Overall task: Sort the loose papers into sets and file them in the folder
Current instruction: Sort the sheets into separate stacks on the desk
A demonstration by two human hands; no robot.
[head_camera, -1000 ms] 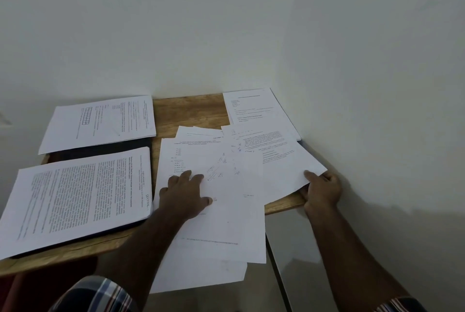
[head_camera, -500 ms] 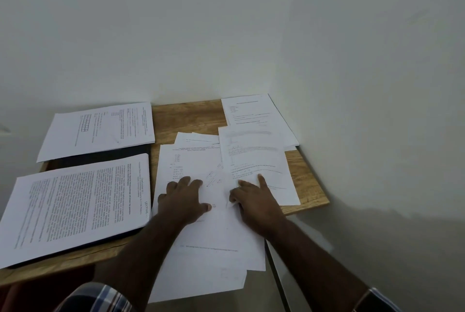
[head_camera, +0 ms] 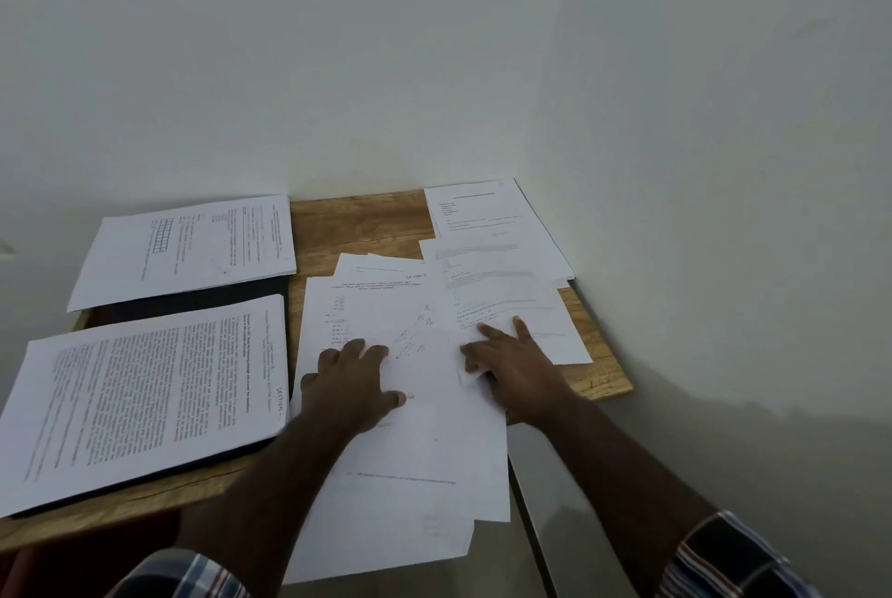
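On the desk (head_camera: 357, 221) right of centre, the right hand (head_camera: 511, 365) has left the edge and now presses flat-fingered beside the flat left hand (head_camera: 352, 385) on the loose papers (head_camera: 434, 443), sorting unfinished.

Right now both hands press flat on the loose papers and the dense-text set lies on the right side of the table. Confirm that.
Wrong side. In the head view the dense-text set lies on the left of the table. The left hand and right hand do rest on the loose papers.
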